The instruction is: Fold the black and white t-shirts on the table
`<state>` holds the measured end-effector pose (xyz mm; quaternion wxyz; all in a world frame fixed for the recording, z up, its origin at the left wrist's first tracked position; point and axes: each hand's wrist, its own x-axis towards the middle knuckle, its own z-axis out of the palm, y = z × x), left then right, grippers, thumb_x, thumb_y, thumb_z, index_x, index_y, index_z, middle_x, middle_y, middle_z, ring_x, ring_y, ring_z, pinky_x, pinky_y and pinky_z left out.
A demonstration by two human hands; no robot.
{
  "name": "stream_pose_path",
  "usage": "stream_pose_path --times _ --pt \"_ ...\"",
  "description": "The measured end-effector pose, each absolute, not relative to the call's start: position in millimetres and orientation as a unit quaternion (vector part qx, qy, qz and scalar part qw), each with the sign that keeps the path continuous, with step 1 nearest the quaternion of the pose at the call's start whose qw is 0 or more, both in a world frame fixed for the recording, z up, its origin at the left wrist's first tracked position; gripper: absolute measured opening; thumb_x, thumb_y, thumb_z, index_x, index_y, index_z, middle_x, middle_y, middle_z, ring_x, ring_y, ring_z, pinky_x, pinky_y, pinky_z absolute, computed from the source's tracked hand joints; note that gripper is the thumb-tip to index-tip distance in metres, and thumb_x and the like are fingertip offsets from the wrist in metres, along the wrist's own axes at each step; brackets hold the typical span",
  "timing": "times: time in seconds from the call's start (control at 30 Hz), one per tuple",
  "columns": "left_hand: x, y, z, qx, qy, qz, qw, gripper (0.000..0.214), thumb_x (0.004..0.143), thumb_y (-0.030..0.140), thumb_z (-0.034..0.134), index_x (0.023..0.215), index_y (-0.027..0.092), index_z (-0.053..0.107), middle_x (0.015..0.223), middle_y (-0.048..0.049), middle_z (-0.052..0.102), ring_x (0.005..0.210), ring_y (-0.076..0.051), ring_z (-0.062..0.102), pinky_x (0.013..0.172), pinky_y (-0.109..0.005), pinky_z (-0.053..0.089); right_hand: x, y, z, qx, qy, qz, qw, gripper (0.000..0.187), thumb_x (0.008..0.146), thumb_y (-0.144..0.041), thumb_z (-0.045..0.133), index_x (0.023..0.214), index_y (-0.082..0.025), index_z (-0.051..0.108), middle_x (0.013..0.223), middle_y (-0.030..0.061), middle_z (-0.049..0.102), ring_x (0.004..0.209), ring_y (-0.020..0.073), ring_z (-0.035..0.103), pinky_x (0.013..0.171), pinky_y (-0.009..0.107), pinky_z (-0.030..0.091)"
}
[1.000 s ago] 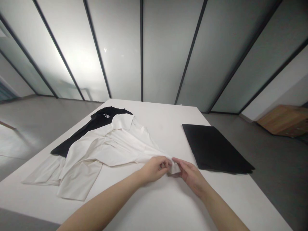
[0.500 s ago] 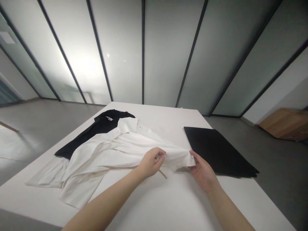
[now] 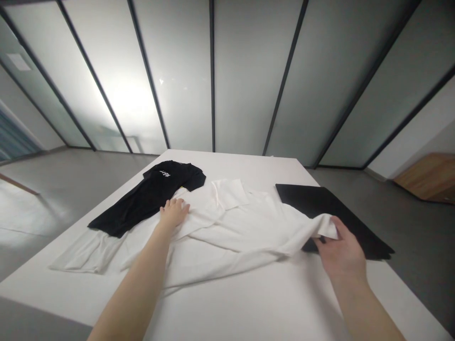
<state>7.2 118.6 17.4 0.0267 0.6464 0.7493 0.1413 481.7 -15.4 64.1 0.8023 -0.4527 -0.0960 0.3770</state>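
Apparent spreading step: the wrinkled white cloth garment [image 3: 263, 225] spans the middle of the rectangular white table [image 3: 256, 303]. The right hand [image 3: 343, 251] pinches one end toward the right edge; the left hand [image 3: 174, 213] rests upon the garment, its grip indeterminable. Gentle, even tension seems called for next.

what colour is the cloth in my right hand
The cloth in your right hand is white; the head view shows it best.

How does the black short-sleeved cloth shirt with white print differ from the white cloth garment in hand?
The black shirt lies fairly flat; the white garment has folds. The right hand holds the white garment's edge; the black shirt is unheld. Both are garments on the white table.
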Motion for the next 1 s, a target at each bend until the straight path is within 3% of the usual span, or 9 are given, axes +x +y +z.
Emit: stream_pose_path --times 0.2,0.4,0.6,0.77,0.87,1.0 --pt "0 138 5 0.601 0.793 0.087 0.042 0.063 0.101 0.060 0.042 0.157 0.032 0.051 0.173 -0.0155 0.035 0.153 -0.054 0.029 0.114 -0.074 0.028 461 -12 33 -0.494 -0.215 0.390 0.747 0.035 0.075 -0.044 0.088 0.103 -0.026 0.079 0.114 0.0040 0.079 0.117 0.0243 0.069 0.089 0.034 0.059" --pt "1 166 16 0.566 0.819 0.093 0.029 0.076 0.098 0.067 0.042 0.164 0.029 0.043 0.167 -0.0218 0.041 0.150 -0.058 0.031 0.113 -0.073 0.028 452 -10 7 -0.536 -0.317 0.376 0.686 0.052 0.070 -0.058 0.091 0.109 -0.024 0.082 0.122 0.0078 0.080 0.127 0.0300 0.068 0.113 0.044 0.051" --pt "-12 189 17 0.553 0.824 0.121 0.012 0.075 0.097 0.064 0.047 0.158 0.021 0.050 0.162 -0.0275 0.044 0.149 -0.058 0.034 0.113 -0.072 0.029 450 -16 -6 -0.578 -0.487 0.326 0.568 0.053 0.089 -0.065 0.074 0.126 -0.026 0.077 0.140 0.0110 0.072 0.139 0.0343 0.059 0.123 0.057 0.037" --pt "14 189 34 0.542 0.833 0.110 -0.004 0.059 0.098 0.042 0.053 0.143 0.005 0.060 0.152 -0.0362 0.051 0.139 -0.056 0.047 0.105 -0.069 0.039 449 -16 -12 -0.580 -0.604 0.268 0.476 0.048 0.096 -0.059 0.064 0.129 -0.025 0.074 0.141 0.0121 0.070 0.137 0.0334 0.060 0.122 0.053 0.041" --pt "56 169 44 0.710 0.687 0.145 -0.050 0.044 0.099 0.028 0.051 0.137 0.011 0.065 0.151 -0.0266 0.057 0.144 -0.042 0.048 0.115 -0.057 0.039 446 -14 -15 -0.572 -0.650 0.236 0.440 0.045 0.098 -0.055 0.059 0.129 -0.025 0.073 0.142 0.0124 0.069 0.137 0.0315 0.060 0.121 0.049 0.043" --pt "106 131 43 0.880 0.466 0.094 0.012 0.040 0.103 0.043 0.053 0.134 0.022 0.068 0.148 -0.0126 0.063 0.139 -0.030 0.055 0.119 -0.043 0.041 444 -13 -23 -0.592 -0.691 0.157 0.383 0.052 0.099 -0.050 0.055 0.141 -0.022 0.065 0.146 0.0157 0.064 0.139 0.0324 0.058 0.119 0.052 0.043"
